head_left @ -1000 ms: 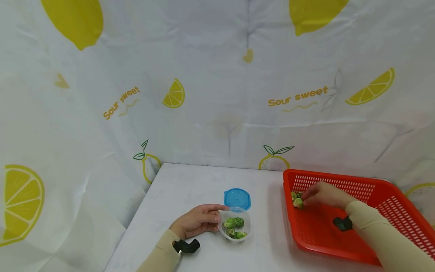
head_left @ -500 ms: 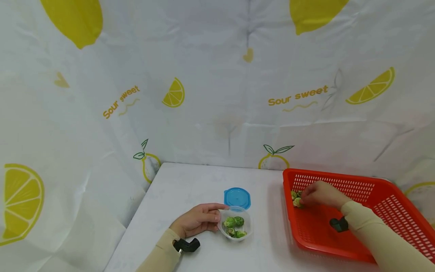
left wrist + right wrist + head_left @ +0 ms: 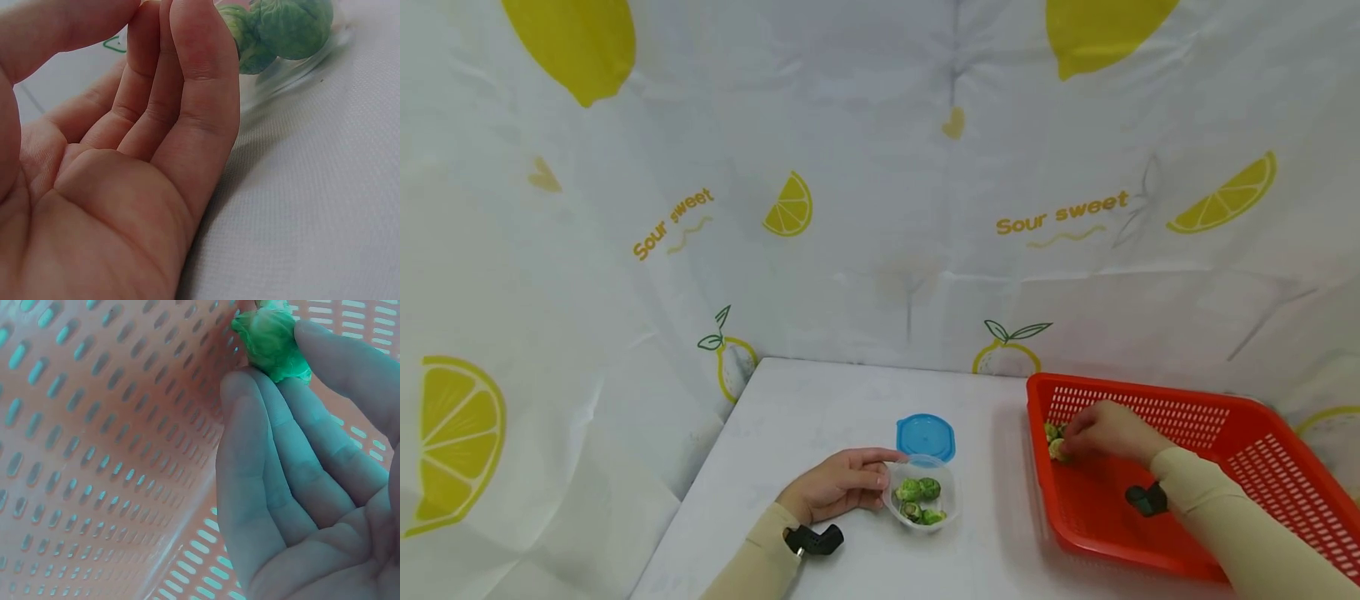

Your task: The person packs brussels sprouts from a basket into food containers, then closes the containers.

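Note:
In the head view my left hand holds the near left side of a small clear plastic container, index finger along its rim. Several green Brussels sprouts lie inside it. The left wrist view shows bent fingers against the container, with sprouts behind its wall; the fingertips' contact is partly hidden. My right hand is down in the red basket at its left wall. In the right wrist view, thumb and fingers pinch a Brussels sprout. More sprouts lie beside it in the basket corner.
A blue lid lies on the white table just behind the container. The basket's raised perforated walls stand at the right. A white lemon-print curtain hangs behind and to the left of the table.
The right hand has moved slightly left at the sprouts in the basket, and its fingers have closed in on one. The left hand and container stay put; the head view shifts slightly.

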`<action>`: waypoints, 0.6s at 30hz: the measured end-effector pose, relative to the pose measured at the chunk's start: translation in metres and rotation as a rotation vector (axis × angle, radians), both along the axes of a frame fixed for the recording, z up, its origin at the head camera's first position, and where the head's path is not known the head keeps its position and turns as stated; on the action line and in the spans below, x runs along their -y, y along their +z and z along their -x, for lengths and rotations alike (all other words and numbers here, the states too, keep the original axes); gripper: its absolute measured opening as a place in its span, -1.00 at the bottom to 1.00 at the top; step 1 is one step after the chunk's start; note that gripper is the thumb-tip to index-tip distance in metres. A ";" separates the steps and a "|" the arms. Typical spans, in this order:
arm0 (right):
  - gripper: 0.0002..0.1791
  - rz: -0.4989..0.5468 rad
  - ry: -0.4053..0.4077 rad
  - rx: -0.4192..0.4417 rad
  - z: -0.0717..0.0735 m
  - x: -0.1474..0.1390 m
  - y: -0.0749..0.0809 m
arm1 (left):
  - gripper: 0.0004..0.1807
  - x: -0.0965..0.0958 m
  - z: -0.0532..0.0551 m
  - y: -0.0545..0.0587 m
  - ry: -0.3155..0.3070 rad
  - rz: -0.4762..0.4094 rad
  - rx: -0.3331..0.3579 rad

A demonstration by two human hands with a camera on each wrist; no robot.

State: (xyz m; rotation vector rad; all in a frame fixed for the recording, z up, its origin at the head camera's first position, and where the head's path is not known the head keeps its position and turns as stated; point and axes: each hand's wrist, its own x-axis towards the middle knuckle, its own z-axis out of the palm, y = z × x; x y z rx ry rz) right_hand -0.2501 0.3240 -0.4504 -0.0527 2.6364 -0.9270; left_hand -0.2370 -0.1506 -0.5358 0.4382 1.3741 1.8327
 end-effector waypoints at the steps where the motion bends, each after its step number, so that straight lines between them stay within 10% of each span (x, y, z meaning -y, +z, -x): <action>1: -0.70 0.001 0.001 0.005 -0.001 0.000 0.001 | -0.35 0.000 0.000 0.000 0.001 0.001 0.000; 18: -0.64 -0.006 0.062 0.003 -0.007 0.007 0.001 | -0.33 -0.001 0.003 -0.003 -0.005 0.000 -0.002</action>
